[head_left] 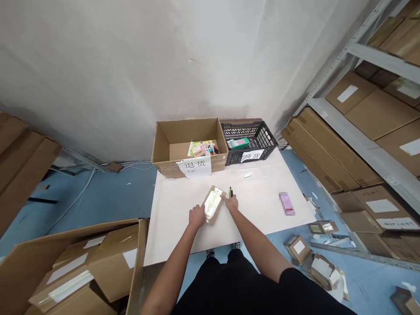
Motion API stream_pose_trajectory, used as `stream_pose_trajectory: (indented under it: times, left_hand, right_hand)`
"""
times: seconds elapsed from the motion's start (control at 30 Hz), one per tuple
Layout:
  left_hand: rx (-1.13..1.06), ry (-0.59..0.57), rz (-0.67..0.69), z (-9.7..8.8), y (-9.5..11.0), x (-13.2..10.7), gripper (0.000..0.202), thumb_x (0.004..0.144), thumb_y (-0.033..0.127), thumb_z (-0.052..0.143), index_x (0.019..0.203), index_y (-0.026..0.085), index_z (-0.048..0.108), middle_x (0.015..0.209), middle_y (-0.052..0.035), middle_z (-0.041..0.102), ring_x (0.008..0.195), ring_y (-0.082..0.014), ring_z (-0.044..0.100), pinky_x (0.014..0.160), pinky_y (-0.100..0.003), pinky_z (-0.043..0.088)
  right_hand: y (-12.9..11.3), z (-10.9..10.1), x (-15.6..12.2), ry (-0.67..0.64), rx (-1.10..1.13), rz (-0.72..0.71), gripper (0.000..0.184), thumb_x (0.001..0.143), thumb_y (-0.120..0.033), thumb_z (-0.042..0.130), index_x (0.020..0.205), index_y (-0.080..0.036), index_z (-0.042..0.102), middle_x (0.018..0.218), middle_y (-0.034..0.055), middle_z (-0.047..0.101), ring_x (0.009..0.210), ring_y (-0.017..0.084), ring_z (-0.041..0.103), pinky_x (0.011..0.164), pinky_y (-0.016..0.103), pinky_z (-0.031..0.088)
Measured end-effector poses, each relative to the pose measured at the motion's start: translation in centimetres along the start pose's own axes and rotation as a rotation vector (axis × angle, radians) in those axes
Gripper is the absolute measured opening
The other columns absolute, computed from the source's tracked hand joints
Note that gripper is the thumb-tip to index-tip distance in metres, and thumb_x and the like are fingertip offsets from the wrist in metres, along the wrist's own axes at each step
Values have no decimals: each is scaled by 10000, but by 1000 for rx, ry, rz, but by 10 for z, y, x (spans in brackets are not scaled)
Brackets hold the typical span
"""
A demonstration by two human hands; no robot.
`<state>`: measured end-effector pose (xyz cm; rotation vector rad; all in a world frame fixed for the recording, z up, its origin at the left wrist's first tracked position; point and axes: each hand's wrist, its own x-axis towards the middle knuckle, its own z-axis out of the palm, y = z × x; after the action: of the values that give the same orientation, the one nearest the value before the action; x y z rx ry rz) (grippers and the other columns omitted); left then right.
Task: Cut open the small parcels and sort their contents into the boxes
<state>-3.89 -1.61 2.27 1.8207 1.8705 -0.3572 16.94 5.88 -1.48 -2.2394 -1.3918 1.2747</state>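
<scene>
A small cardboard box (213, 204) with shiny clear tape over its top lies tilted on the white-covered table (177, 236). My left hand (197, 215) is closed on its lower left side. My right hand (230, 203) is at its upper right side, fingertips against the box edge. A black and yellow utility knife (231, 192) sticks up from the right hand, which appears wrapped round it; the lower part of the knife is hidden by the fingers.
Behind stand an open carton (170, 168) with colourful packs and a black plastic crate (262, 151) with a green box. A small white piece (247, 175) and a blurred pink item (287, 204) lie on the table. A large carton (141, 253) of parcels is left; shelves (361, 131) are right.
</scene>
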Motion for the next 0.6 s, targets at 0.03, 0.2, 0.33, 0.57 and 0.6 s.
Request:
stream_pose_trajectory:
  times: [0.03, 0.2, 0.33, 0.57, 0.6]
  left_hand:
    - [-17, -26, 26, 1, 0, -3, 544, 893, 243, 534, 1436, 262, 581, 1239, -147, 684, 1114, -303, 658, 937, -428, 517]
    - [-41, 24, 133, -8, 10, 5, 510, 905, 146, 492, 1376, 287, 628, 1407, -104, 618, 1279, -273, 592, 983, -376, 508]
    - [25, 41, 339, -16, 20, 22, 786, 837, 77, 545, 1570, 317, 395, 1713, -51, 274, 1569, -267, 243, 1150, -426, 394]
    - [115, 114, 119, 24, 14, 1, 842, 829, 108, 557, 1623, 230, 306, 1692, -186, 275, 1538, -397, 261, 1125, -584, 364]
    - [111, 126, 90, 27, 15, -3, 801, 836, 146, 579, 1603, 204, 354, 1639, -220, 361, 1485, -416, 343, 1105, -581, 380]
  right_hand:
    - [-12, -5, 8, 21, -42, -25, 581, 858, -654, 677, 1194, -198, 548, 1083, 141, 726, 979, 278, 722, 708, 301, 530]
    - [-16, -24, 2, 148, -133, -115, 479, 919, -618, 617, 1156, -212, 530, 1057, 135, 744, 1004, 295, 716, 762, 314, 506]
    - [44, -9, -45, 128, -174, -64, 550, 874, -677, 634, 1145, -211, 522, 1085, 165, 737, 1010, 331, 721, 749, 344, 503]
    - [40, 0, -38, 85, -185, 7, 651, 729, -600, 814, 1159, -214, 515, 1138, 184, 723, 1050, 340, 712, 752, 345, 506]
    - [26, -5, -27, 121, -163, -1, 641, 725, -580, 825, 1154, -218, 515, 1132, 177, 724, 1051, 331, 710, 748, 335, 505]
